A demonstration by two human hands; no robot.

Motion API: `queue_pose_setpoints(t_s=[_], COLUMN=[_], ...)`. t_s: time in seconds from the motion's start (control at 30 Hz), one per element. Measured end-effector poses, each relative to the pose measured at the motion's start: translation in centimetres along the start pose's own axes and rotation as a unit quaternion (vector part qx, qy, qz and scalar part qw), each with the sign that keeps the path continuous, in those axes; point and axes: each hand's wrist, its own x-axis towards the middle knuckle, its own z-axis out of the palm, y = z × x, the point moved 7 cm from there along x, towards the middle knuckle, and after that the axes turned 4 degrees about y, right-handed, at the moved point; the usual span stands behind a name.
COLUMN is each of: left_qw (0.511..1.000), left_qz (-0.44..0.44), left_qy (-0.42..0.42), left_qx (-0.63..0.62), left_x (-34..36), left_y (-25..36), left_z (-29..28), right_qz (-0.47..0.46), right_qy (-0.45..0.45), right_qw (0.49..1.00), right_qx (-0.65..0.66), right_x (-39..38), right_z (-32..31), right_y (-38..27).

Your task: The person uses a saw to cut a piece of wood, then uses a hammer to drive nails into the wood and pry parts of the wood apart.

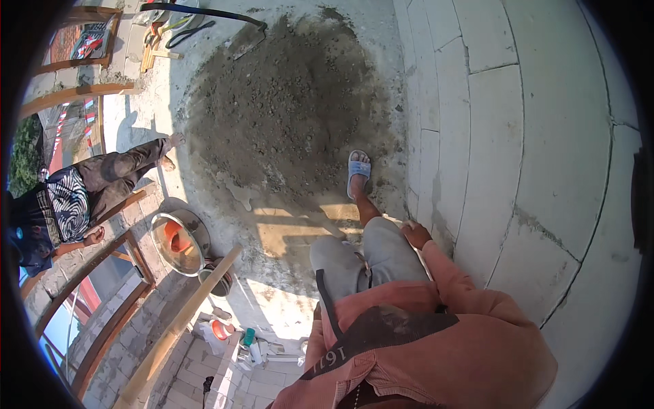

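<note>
My right hand (415, 234) rests on the outer side of my right thigh in grey trousers (395, 249). It holds nothing that I can see, and its fingers lie loosely against the cloth. Of my left hand (317, 312) only a small part shows beside my left hip; its fingers are hidden. Ahead of me a wide mound of grey sand or dry mortar mix (279, 109) is spread over the floor. My right foot in a blue slipper (359, 167) stands at its near right edge. A hoe (225, 15) with a dark handle rests its blade on the far side.
A pale block wall (490, 136) rises on the right. At the left, a person (71, 201) sits by wooden window frames (136, 255). Nearby stand a water tub (155, 238) with an orange scoop (178, 237), a bucket (221, 283) and a slanting wooden pole (184, 317).
</note>
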Motion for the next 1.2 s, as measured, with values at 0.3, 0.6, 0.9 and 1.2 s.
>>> queue_pose_setpoints(t_s=[0.3, 0.6, 0.9, 1.2], left_qw=[0.988, 0.98, 0.987, 0.984], left_qz=[0.092, 0.122, -0.054, 0.01], left_qy=[-0.122, -0.1, -0.046, 0.019], left_qx=[-0.002, 0.125, -0.142, -0.174], left_x=[0.3, 4.1, -3.1, 3.4], left_y=[31.9, 49.3, 77.4, 79.1], left_z=[13.8, 21.5, 26.6, 32.6], right_qz=[-0.009, 0.03, 0.04, -0.027], right_qy=[0.092, 0.202, 0.095, -0.097], right_qw=[0.939, 0.965, 0.966, 0.968], right_qx=[0.33, 0.167, 0.238, -0.23], right_x=[6.4, 19.4, 26.4, 40.3], right_z=[-20.0, -32.6, -46.8, -52.2], right_y=[-13.8, -23.3, -44.9, -56.3])
